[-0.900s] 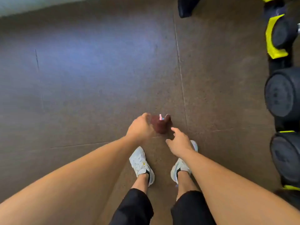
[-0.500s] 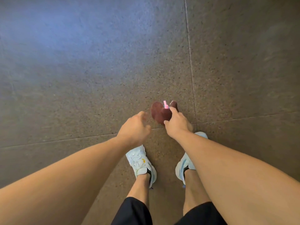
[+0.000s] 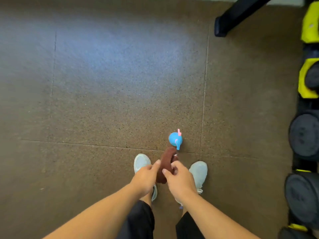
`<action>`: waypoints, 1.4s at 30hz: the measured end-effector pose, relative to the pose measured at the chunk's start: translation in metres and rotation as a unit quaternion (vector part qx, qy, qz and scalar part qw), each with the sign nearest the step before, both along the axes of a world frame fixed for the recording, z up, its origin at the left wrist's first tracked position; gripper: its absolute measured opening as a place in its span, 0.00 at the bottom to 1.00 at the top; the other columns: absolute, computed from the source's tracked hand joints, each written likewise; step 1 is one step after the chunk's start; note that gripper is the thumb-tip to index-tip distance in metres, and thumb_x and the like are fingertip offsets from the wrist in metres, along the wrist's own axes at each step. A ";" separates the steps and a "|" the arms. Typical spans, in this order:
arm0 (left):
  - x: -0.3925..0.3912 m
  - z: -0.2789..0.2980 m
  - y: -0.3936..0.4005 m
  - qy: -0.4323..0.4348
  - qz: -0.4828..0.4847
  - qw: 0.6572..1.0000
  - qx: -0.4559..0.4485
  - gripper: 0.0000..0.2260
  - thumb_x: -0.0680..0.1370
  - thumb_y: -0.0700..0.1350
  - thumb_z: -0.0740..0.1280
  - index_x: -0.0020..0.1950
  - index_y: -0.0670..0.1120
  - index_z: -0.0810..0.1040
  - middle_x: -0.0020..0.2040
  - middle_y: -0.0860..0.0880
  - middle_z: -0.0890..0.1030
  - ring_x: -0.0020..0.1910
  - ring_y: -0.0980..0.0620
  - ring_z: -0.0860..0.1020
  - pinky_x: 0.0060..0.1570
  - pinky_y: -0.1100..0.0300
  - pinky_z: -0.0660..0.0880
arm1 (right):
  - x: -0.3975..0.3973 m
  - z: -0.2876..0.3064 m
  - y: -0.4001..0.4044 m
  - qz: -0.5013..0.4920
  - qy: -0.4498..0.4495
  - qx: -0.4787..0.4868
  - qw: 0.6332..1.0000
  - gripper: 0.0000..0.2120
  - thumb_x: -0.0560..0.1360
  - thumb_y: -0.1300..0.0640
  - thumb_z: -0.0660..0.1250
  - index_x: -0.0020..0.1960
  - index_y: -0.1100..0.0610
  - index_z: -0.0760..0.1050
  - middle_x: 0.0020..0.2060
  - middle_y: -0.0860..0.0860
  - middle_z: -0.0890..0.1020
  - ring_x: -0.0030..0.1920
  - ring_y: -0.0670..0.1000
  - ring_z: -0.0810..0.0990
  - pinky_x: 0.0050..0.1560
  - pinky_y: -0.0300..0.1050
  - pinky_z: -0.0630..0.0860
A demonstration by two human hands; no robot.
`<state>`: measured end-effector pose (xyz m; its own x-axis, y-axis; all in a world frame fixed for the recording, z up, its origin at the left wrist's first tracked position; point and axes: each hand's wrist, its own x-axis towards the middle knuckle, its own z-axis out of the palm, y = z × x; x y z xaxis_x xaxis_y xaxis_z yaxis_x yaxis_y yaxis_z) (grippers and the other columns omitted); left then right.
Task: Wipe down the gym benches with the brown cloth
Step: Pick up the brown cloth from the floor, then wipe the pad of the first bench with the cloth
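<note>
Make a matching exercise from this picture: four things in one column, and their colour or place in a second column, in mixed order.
Things:
1. cloth
2. spray bottle
3. shoes
4. dumbbells

Descriptions:
A. blue with pink parts, on the floor
B. brown, held by both hands
C. black, along the right edge
D. pale, on the person's feet

Pairs: 1-B, 2-A, 3-D, 4-C

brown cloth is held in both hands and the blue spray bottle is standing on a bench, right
Not quite. In the head view the blue spray bottle stands on the floor, not a bench. The brown cloth is indeed held by the left hand and right hand.
</note>
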<state>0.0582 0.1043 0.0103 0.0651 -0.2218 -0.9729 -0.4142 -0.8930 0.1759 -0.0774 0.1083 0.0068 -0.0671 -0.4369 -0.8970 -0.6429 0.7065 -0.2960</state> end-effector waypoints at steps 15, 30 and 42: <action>0.021 0.326 0.124 -0.108 0.363 0.890 -0.255 0.16 0.74 0.53 0.76 0.59 0.50 0.78 0.55 0.53 0.83 0.53 0.55 0.80 0.50 0.63 0.72 | -0.016 0.335 0.011 0.303 -0.278 0.022 0.911 0.07 0.79 0.57 0.74 0.57 0.54 0.83 0.46 0.48 0.87 0.44 0.40 0.83 0.48 0.34 0.77; -0.068 0.415 0.335 -0.284 0.586 0.692 -0.312 0.14 0.74 0.52 0.77 0.55 0.65 0.78 0.52 0.62 0.85 0.56 0.63 0.82 0.59 0.62 0.78 | 0.069 0.420 0.164 0.591 -0.337 -0.079 0.729 0.12 0.80 0.59 0.72 0.56 0.42 0.80 0.49 0.36 0.86 0.53 0.41 0.84 0.62 0.54 0.82; -0.078 0.425 0.542 -0.328 0.697 0.544 -0.333 0.02 0.76 0.46 0.76 0.47 0.50 0.85 0.43 0.56 0.86 0.46 0.60 0.84 0.46 0.67 0.77 | 0.113 0.426 0.360 0.667 -0.373 -0.048 0.643 0.11 0.73 0.66 0.79 0.50 0.56 0.80 0.40 0.48 0.86 0.44 0.49 0.83 0.48 0.42 0.79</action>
<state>-0.0195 0.6463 0.4352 0.9061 0.1990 -0.3733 0.4151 -0.2484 0.8752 0.0361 0.4685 0.4329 0.8591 0.2838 -0.4259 -0.3115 -0.3705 -0.8751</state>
